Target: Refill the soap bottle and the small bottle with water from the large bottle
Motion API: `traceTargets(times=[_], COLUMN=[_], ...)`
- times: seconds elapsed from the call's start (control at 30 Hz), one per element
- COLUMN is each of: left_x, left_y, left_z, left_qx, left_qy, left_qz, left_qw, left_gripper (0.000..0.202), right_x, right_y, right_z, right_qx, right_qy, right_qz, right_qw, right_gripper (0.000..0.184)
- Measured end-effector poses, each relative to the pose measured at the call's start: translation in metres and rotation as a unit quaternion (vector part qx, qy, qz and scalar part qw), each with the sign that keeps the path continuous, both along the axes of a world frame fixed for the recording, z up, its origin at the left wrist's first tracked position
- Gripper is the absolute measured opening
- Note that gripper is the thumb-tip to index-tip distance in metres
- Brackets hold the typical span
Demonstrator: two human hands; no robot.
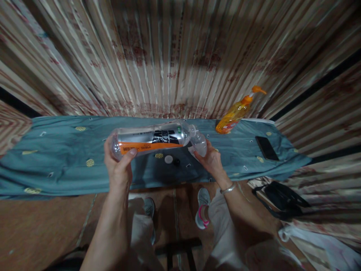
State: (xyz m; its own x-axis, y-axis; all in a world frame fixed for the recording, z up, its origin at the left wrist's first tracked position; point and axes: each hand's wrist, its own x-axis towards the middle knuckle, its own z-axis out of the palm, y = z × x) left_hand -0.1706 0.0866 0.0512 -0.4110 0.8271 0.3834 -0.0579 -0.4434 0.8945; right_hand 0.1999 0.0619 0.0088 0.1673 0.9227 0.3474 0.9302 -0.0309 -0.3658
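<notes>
My left hand (120,162) is wrapped round the base end of a large clear plastic bottle (149,137) with an orange, silver and black label. The bottle lies almost level, its open neck pointing right. At that neck, a small clear plastic container (199,143) is tilted with its mouth against or close to the bottle's mouth. My right hand (210,160) grips this container from the right side. Below the bottle, a white round cap (168,159) and a dark cap (176,162) lie on the teal cloth. Any liquid inside is hard to make out.
An orange pump bottle (233,116) stands at the back right of the cloth-covered table (64,150). Farther right lies a black phone (266,148). A black bag (284,199) rests beyond the right front edge. Pleated curtains (169,56) hang behind the table.
</notes>
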Motion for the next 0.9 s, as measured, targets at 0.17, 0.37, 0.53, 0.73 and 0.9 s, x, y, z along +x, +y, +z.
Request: traceTargets(times=[0.17,0.37,0.53,0.73,0.9], left_x=[-0.0022,-0.0004,-0.0021,-0.0002,-0.0003], left_y=[0.0012,0.0035,0.0026,0.003,0.0028], left_z=[-0.0006,-0.0031,-0.0034,-0.0018,-0.0007], left_qx=[0.001,0.019,0.014,0.017,0.016], left_qy=[0.012,0.003,0.01,-0.019,-0.012], left_qz=[-0.007,0.01,0.001,-0.004,-0.005], left_qw=[1.0,1.0,1.0,1.0,1.0], left_gripper=[0.089,0.09,0.085,0.09,0.086], right_x=[0.0001,0.0017,0.0024,0.0016,0.0006], right_y=[0.0,-0.0002,0.0002,0.0008,0.0003], right_z=[-0.0012,-0.0017,-0.0025,-0.0046,-0.004], right_qx=[0.002,0.009,-0.001,-0.006,0.009], right_qy=[-0.001,0.005,0.014,0.006,0.007], right_qz=[-0.005,0.004,0.002,-0.005,-0.003], right_qw=[1.0,1.0,1.0,1.0,1.0], right_gripper=[0.079,0.079,0.079,0.08,0.08])
